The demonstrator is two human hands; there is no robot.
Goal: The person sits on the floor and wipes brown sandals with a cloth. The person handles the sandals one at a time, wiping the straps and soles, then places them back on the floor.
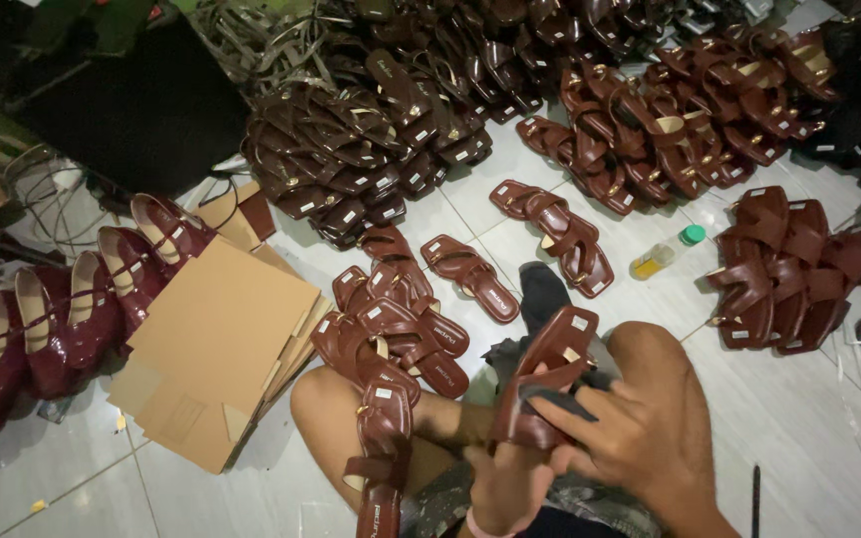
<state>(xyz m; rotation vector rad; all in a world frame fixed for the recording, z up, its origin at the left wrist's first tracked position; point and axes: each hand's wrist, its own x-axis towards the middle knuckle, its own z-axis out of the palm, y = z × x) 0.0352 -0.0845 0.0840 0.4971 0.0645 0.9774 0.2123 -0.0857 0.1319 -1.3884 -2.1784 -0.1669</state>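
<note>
Floor: pale tiled floor (pixel 779 418), the person sitting on it with bare knees bent outward.
Sandal heaps: dark brown sandal piles (pixel 371 139) lie well beyond the held sandal, toward the top.
Cardboard: flat cardboard sheets (pixel 221 349) lie left of the held sandal.
Right hand: right hand (pixel 640 423) reaches in from the lower right, fingers curled, pressing a dark cloth (pixel 560 402) onto the held sandal.
Left hand: left hand (pixel 505 483) comes up from below, closed around the sandal's lower end.
Held sandal: brown sandal (pixel 548 371) tilts upright over the lap.
Bottle: small green-capped bottle (pixel 665 252) stands up and right of the held sandal.
</note>
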